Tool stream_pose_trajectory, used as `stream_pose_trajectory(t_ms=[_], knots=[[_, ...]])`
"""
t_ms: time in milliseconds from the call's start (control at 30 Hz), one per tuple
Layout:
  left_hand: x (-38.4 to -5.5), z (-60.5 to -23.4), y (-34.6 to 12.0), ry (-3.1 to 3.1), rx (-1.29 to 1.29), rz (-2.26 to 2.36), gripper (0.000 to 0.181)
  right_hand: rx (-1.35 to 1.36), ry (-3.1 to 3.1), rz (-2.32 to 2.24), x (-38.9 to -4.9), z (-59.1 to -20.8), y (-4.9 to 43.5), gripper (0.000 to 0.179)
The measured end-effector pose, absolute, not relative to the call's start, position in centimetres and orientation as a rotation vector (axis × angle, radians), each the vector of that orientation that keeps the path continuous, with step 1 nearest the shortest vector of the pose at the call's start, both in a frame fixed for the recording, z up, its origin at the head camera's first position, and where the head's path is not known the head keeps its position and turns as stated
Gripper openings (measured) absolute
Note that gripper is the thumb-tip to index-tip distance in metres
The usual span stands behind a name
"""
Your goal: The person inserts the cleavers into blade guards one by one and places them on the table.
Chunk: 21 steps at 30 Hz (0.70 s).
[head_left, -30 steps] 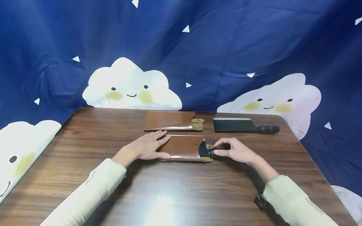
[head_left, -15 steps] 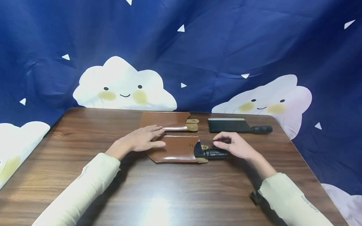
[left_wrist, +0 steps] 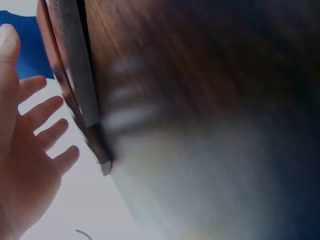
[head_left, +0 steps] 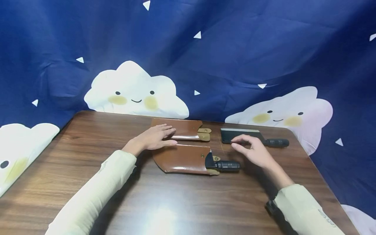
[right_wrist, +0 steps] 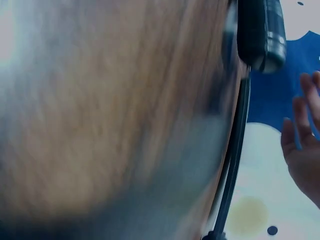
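A brown leather sheath (head_left: 182, 159) lies at the near side with a cleaver in it, the black handle (head_left: 228, 165) sticking out to the right. Behind it is a second brown sheath (head_left: 189, 129), its tan strap and tab at the right end. My left hand (head_left: 154, 137) overlaps the far sheath's left part in the head view, fingers stretched out and holding nothing. To the right lies a bare black cleaver (head_left: 241, 133) with a silver edge. My right hand (head_left: 254, 151) hovers in front of its blade, fingers loosely bent. Both hands appear empty in the wrist views too.
Everything lies on a brown wooden table (head_left: 176, 199), which reflects a bright light near its front. Close behind its far edge hangs a blue curtain (head_left: 217, 58) with white clouds and small triangles.
My right hand has let go of the sheathed cleaver's handle and moved up toward the bare cleaver. My left hand has left the near sheath and shifted to the far one.
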<state>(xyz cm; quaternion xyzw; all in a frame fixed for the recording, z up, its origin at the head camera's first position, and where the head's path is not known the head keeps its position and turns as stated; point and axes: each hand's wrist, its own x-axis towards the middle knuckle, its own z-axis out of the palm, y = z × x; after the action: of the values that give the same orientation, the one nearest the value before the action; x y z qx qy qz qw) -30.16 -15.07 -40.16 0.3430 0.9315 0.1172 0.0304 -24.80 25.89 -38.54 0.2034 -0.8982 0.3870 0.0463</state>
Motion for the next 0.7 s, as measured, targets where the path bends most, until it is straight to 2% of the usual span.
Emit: stream_pose_trajectory(t_ms=[133, 333, 700], knots=[[-30.9, -40.6, -14.7, 2.909, 1.113, 0.417, 0.073, 0.517, -2.710, 1.156, -25.0, -38.4, 26.8, 0.025], [-31.7, -40.3, -15.1, 2.952, 1.107, 0.417, 0.068, 0.512, -2.724, 1.138, -26.0, -38.2, 27.5, 0.029], [-33.4, -40.5, -14.1, 2.971, 0.958, 0.548, 0.083, 0.441, -2.766, 0.956, -27.3, -37.2, 30.5, 0.033]])
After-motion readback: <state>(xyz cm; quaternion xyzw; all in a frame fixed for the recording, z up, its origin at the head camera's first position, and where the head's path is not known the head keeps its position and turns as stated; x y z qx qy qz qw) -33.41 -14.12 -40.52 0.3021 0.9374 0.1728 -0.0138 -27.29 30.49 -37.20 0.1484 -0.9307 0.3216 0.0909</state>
